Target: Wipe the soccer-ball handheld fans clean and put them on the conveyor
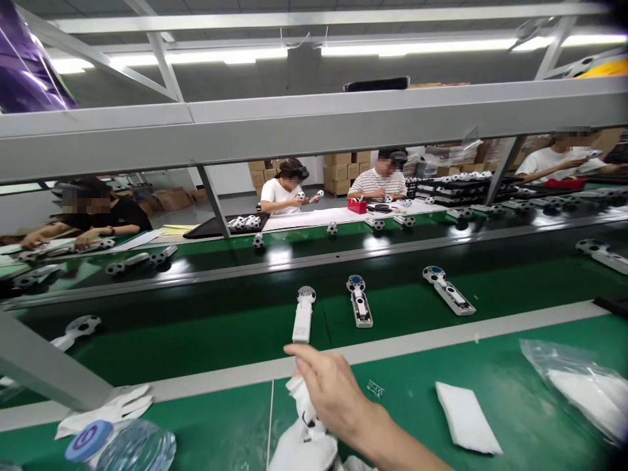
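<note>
My bare right hand [336, 392] reaches in from the lower right. Its index finger stretches left while the other fingers curl over my left hand. A white glove covers my left hand [304, 448], at the bottom edge of the view. Dark spots show between the white folds there; whatever lies between the hands is mostly hidden. Just beyond my fingertips, a white handheld device [303, 315] with a round, football-patterned head lies on the green conveyor belt [196, 327]. To its right are two devices with opened handles, an upright one [360, 302] and a slanted one [449, 291].
A white glove [110, 411] and a blue-capped bottle [132, 448] are at lower left. A white pad [466, 418] and a clear plastic bag [574, 386] lie at right. A metal post [44, 360] stands left. Co-workers sit across a second belt [294, 252].
</note>
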Available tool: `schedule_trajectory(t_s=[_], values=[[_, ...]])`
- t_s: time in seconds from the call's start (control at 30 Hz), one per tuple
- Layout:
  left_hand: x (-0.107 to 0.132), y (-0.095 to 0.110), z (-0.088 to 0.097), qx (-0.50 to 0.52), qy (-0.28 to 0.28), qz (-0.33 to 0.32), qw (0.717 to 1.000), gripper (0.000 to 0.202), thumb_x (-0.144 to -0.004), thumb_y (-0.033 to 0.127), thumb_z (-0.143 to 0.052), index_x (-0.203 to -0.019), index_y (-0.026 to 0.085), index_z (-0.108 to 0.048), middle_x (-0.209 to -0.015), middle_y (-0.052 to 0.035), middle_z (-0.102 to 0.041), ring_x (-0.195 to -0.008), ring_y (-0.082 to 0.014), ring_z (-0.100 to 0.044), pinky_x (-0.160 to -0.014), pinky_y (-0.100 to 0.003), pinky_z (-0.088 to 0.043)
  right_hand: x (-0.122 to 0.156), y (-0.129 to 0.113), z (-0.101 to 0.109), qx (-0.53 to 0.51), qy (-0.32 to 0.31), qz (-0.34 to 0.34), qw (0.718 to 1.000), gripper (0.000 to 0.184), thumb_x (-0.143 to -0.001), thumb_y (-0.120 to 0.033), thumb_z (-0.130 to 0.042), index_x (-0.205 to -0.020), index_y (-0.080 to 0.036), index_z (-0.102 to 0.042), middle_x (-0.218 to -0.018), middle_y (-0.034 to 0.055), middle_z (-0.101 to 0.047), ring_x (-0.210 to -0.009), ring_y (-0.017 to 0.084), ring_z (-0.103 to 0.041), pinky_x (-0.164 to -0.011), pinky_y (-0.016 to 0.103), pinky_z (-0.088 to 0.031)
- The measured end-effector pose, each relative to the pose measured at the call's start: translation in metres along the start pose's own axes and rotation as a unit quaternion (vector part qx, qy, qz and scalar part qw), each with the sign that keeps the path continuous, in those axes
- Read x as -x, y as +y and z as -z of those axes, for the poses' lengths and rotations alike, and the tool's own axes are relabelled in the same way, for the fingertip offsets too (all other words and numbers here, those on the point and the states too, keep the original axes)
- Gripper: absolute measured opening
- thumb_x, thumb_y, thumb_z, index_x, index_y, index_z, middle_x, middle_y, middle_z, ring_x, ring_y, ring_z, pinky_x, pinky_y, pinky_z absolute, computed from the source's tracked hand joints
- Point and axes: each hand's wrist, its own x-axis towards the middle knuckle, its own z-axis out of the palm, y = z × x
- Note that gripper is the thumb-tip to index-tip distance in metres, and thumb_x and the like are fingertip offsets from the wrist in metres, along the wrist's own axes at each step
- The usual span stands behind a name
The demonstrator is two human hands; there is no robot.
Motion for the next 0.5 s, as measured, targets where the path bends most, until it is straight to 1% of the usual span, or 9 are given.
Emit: schedule_trajectory(t_s=[0.03, 0.1, 0.17, 0.23, 0.3, 0.37, 0.4, 0.47, 0.5], values=[[0.007, 0.003, 0.007, -0.052, 0.008, -0.002, 0.999, 0.012, -0.066, 0.028, -0.063, -0.072, 0.019, -0.058, -0.051, 0.002, -0.051, -0.053, -0.0165, -0.053, -0.054, -0.028, -0.047, -0.008, 0.005, 0.002, -0.095, 0.006, -0.041, 0.995, 0.031, -0.087, -0.033, -0.046, -0.108, -0.022, -0.065, -0.073, 0.0045, -0.066, -0.064, 0.019, -0.06, -0.061, 0.03, -0.042], [0.021, 0.013, 0.023, -0.148, 0.029, -0.02, 0.988, 0.017, -0.062, 0.023, -0.064, -0.077, 0.018, -0.06, -0.06, -0.0003, -0.058, -0.059, -0.0182, -0.056, -0.061, -0.03, -0.048, -0.022, 0.016, 0.005, -0.257, 0.04, -0.107, 0.959, 0.035, -0.08, -0.043, -0.054, -0.1, -0.017, -0.065, -0.061, 0.0019, -0.061, -0.056, 0.018, -0.06, -0.054, 0.028, -0.043], [0.03, 0.025, 0.035, -0.226, 0.058, -0.04, 0.972, 0.031, -0.064, 0.024, -0.062, -0.094, 0.019, -0.061, -0.076, -0.0048, -0.065, -0.071, -0.0233, -0.06, -0.071, -0.035, -0.047, -0.029, 0.027, 0.009, -0.33, 0.091, -0.147, 0.928, 0.043, -0.075, -0.051, -0.057, -0.099, -0.015, -0.059, -0.057, -0.0008, -0.057, -0.053, 0.017, -0.06, -0.05, 0.027, -0.043], [0.03, 0.036, 0.043, -0.301, 0.102, -0.065, 0.946, 0.048, -0.07, 0.029, -0.057, -0.117, 0.019, -0.053, -0.094, -0.0088, -0.066, -0.085, -0.0284, -0.06, -0.081, -0.041, -0.044, -0.026, 0.037, 0.014, -0.352, 0.143, -0.171, 0.909, 0.048, -0.073, -0.055, -0.058, -0.102, -0.016, -0.053, -0.062, -0.0016, -0.058, -0.052, 0.015, -0.058, -0.046, 0.023, -0.041], [0.024, 0.043, 0.049, -0.376, 0.143, -0.091, 0.911, 0.058, -0.075, 0.029, -0.052, -0.131, 0.021, -0.041, -0.104, -0.0087, -0.065, -0.092, -0.0283, -0.06, -0.084, -0.041, -0.043, -0.014, 0.047, 0.021, -0.368, 0.174, -0.196, 0.892, 0.05, -0.071, -0.055, -0.062, -0.102, -0.017, -0.052, -0.066, -0.001, -0.059, -0.05, 0.011, -0.054, -0.04, 0.019, -0.035], [0.018, 0.043, 0.054, -0.429, 0.162, -0.128, 0.88, 0.061, -0.076, 0.025, -0.05, -0.135, 0.025, -0.036, -0.115, -0.0048, -0.062, -0.1, -0.0236, -0.059, -0.087, -0.035, -0.044, 0.002, 0.058, 0.029, -0.365, 0.187, -0.225, 0.884, 0.051, -0.07, -0.054, -0.064, -0.103, -0.017, -0.053, -0.067, -0.0009, -0.06, -0.047, 0.009, -0.051, -0.037, 0.017, -0.029], [0.014, 0.041, 0.057, -0.44, 0.162, -0.144, 0.871, 0.062, -0.076, 0.023, -0.049, -0.136, 0.027, -0.035, -0.12, -0.0022, -0.059, -0.103, -0.0215, -0.058, -0.089, -0.033, -0.044, 0.011, 0.064, 0.034, -0.355, 0.192, -0.241, 0.882, 0.051, -0.07, -0.054, -0.065, -0.103, -0.017, -0.054, -0.066, -0.001, -0.06, -0.046, 0.009, -0.049, -0.036, 0.016, -0.028], [0.008, 0.035, 0.063, -0.44, 0.162, -0.163, 0.868, 0.063, -0.076, 0.022, -0.048, -0.137, 0.031, -0.034, -0.129, 0.0022, -0.054, -0.11, -0.0189, -0.055, -0.094, -0.03, -0.042, 0.03, 0.077, 0.042, -0.32, 0.209, -0.273, 0.883, 0.052, -0.07, -0.057, -0.064, -0.103, -0.017, -0.056, -0.064, -0.0018, -0.06, -0.044, 0.008, -0.047, -0.036, 0.017, -0.03], [0.003, 0.033, 0.066, -0.438, 0.164, -0.171, 0.867, 0.062, -0.077, 0.023, -0.047, -0.136, 0.031, -0.034, -0.131, 0.0034, -0.052, -0.113, -0.018, -0.053, -0.096, -0.03, -0.041, 0.039, 0.085, 0.046, -0.295, 0.216, -0.286, 0.886, 0.052, -0.07, -0.058, -0.064, -0.103, -0.018, -0.059, -0.063, -0.0013, -0.061, -0.045, 0.009, -0.048, -0.038, 0.018, -0.034]])
